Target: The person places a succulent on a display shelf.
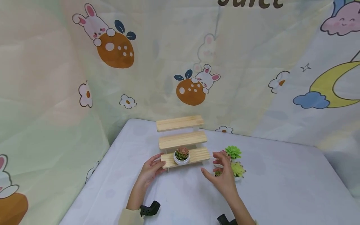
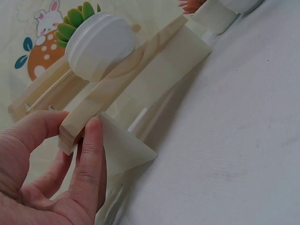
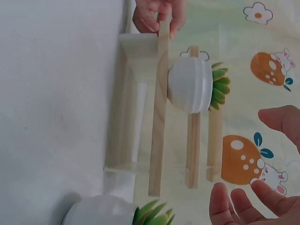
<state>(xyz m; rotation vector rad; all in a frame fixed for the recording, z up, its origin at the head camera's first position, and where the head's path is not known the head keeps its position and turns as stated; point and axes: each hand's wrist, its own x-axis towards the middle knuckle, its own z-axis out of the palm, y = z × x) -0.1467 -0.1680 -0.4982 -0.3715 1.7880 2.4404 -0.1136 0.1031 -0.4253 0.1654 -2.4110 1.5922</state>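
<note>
The left hand pinches the left end of the nearest, lowest board of a three-tier wooden stand, where a potted reddish-green succulent sits left of the board's middle. The right hand, fingers and thumb apart, hovers right of the stand near a cluster of potted succulents on the white-covered table.

In my head view, the right hand partly covers the plants, so I can't make out all their shapes. The top edge cuts the lettering, and I can't read it whole. In my right wrist view, the bottom edge crops a pot; the right edge crops that hand.
</note>
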